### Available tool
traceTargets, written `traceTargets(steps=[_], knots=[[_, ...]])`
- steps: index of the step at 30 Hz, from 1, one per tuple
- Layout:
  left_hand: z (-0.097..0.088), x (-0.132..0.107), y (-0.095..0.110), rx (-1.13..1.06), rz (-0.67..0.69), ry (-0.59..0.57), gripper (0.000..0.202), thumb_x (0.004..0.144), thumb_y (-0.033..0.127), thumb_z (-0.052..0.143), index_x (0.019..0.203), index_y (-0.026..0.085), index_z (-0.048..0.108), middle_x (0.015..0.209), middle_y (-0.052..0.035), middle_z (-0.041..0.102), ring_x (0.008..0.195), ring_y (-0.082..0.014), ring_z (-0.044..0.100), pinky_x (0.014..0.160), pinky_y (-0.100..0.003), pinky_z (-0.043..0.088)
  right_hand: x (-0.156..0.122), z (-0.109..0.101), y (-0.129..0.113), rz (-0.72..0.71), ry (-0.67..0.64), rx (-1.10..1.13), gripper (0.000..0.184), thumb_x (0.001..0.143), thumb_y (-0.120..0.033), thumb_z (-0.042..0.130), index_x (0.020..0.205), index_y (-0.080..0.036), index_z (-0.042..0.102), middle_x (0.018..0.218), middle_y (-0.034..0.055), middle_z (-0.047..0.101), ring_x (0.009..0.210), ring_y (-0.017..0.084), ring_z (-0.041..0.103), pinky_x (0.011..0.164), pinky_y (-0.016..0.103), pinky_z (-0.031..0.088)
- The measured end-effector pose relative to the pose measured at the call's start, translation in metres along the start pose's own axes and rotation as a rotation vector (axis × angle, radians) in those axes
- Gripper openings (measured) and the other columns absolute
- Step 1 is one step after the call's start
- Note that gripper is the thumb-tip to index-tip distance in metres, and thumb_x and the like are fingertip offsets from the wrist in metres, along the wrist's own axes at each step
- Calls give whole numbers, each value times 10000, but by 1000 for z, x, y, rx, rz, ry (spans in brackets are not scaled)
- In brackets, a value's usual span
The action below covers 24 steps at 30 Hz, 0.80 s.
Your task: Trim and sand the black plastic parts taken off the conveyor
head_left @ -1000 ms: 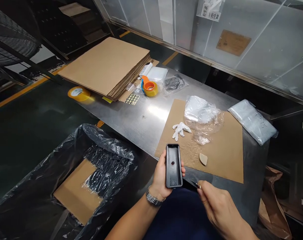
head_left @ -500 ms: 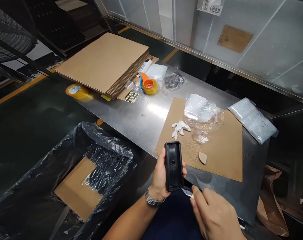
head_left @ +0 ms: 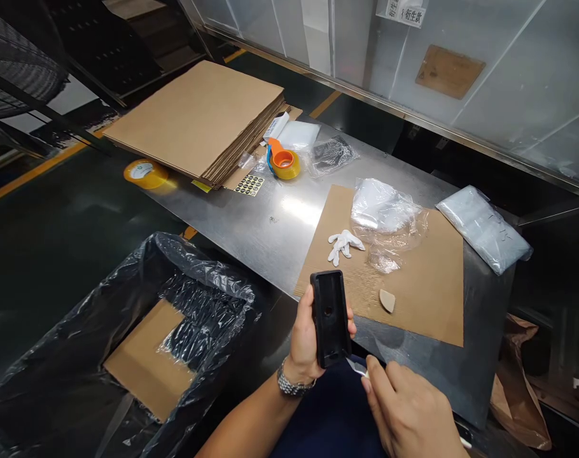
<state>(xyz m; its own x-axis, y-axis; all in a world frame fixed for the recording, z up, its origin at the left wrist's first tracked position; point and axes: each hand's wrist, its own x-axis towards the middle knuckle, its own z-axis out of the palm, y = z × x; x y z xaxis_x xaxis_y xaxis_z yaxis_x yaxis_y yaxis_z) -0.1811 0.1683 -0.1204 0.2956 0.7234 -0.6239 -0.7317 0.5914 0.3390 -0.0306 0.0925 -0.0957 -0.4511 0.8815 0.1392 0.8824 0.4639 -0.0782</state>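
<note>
A black rectangular tray-like part (head_left: pixel 330 321), hollow with a round hole in its floor, is gripped from behind by my left hand (head_left: pixel 305 337). Its open side faces up toward me. My right hand (head_left: pixel 408 404) is closed round a small knife (head_left: pixel 357 367), whose pointed blade lies at the part's lower right corner; I cannot tell whether it touches. Beyond the part, a cardboard sheet (head_left: pixel 427 280) on the metal table bears a white glove (head_left: pixel 344 246), a small beige rounded piece (head_left: pixel 387 301) and a crumpled clear plastic bag (head_left: pixel 389 213).
Stacked flat cardboard (head_left: pixel 198 121) covers the table's far left, beside a tape dispenser (head_left: pixel 286 164), a tape roll (head_left: pixel 145 173) and a sticker sheet (head_left: pixel 249 185). A wrapped packet (head_left: pixel 484 229) lies at right. At lower left stands a bin lined with black plastic (head_left: pixel 70 331).
The black part has tilted slightly in my left hand, its top edge shifting a little left. The knife stays by the same corner.
</note>
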Motion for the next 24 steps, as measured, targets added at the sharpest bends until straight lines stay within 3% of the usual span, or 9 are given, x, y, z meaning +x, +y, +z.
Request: traceTargets(steps=[8, 24], knots=[[1, -3, -2, 17, 44, 17, 530, 791, 573, 366, 793, 118, 637, 635, -53, 631, 506, -150, 586, 490, -256, 469, 3, -1, -3, 14, 16, 1, 335, 925, -257, 276, 909, -161, 597, 541, -5, 513, 447, 98, 488, 463, 248, 264], [-1, -5, -5, 28, 48, 37, 531, 789, 574, 375, 762, 109, 630, 636, -57, 629, 506, -153, 584, 490, -259, 467, -3, 2, -4, 8, 1, -78, 280, 908, -268, 329, 922, -174, 593, 539, -11, 495, 458, 98, 474, 480, 261, 256]])
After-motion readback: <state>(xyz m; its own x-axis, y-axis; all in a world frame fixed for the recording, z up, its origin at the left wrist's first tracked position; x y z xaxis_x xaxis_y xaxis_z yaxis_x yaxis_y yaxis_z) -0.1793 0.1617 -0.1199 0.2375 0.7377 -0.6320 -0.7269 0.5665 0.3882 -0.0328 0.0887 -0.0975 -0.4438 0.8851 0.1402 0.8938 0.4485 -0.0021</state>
